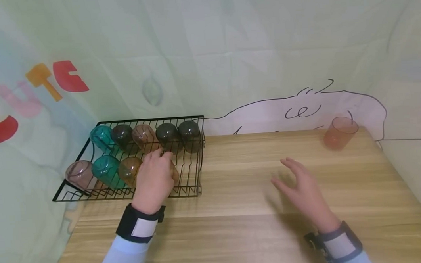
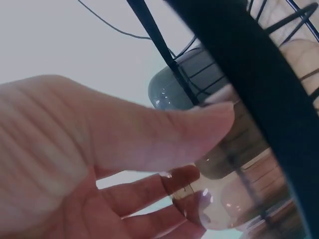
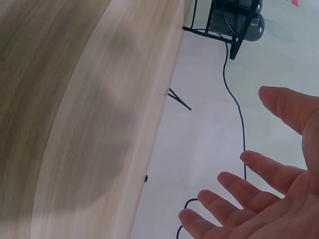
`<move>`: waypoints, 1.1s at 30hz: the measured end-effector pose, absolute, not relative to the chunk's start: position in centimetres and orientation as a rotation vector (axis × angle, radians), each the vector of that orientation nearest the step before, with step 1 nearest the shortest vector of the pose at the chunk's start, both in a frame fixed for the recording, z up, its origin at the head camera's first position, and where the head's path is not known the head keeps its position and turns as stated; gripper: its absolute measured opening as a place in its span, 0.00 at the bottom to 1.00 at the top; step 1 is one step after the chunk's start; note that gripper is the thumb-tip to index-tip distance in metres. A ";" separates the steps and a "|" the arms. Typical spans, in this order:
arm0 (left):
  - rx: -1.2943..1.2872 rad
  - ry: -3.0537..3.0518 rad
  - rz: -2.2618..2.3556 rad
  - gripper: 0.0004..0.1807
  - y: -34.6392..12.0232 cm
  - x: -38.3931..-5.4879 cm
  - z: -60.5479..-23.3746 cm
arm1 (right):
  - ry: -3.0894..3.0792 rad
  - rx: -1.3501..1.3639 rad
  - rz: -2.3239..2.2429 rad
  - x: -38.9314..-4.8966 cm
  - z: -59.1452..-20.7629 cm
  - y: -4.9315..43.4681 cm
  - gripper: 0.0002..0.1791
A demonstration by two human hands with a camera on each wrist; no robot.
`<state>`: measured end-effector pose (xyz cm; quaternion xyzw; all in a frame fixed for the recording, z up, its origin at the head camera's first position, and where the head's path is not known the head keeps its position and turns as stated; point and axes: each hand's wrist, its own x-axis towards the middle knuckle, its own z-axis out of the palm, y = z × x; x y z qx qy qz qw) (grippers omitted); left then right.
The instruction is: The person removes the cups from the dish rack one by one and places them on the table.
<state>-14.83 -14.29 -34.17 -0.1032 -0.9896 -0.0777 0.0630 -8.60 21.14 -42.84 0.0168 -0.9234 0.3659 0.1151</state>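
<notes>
My left hand (image 1: 154,180) reaches down over the front row of a black wire rack (image 1: 190,190) and holds an amber glass cup (image 1: 175,175) at the row's right end. In the left wrist view, the fingers lie against the rounded side of that cup (image 2: 212,206), and the thumb (image 2: 199,127) stretches across on the other side. Most of the cup is hidden by the hand in the head view. Over the table, right of the rack, my right hand (image 1: 304,194) hovers with fingers spread and holds nothing.
Upside-down cups fill the rack's two rows: teal (image 1: 107,170), amber (image 1: 129,171), pinkish (image 1: 79,174) and several dark ones (image 1: 190,135). A red-orange cup (image 1: 340,133) stands at the wooden table's (image 1: 244,233) far right. A printed curtain (image 1: 228,67) hangs behind.
</notes>
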 end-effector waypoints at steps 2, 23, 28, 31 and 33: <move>-0.308 -2.981 -0.237 0.28 -14.2 -14.8 -34.2 | -2.702 0.054 1.075 -8.6 -42.8 21.1 0.37; -0.315 -2.747 -0.226 0.36 -13.4 -13.5 -32.6 | -2.700 0.042 1.087 -8.5 -42.2 21.2 0.40; -0.262 -2.591 -0.331 0.36 -12.5 -13.3 -32.1 | -2.689 0.023 1.095 -8.5 -41.8 21.1 0.39; -0.234 -2.518 -0.443 0.35 -11.8 -12.8 -32.2 | -2.678 0.008 1.105 -8.4 -41.6 20.8 0.38; -0.234 -2.481 -0.516 0.35 -11.4 -12.4 -32.4 | -2.673 0.003 1.119 -8.3 -41.4 20.6 0.37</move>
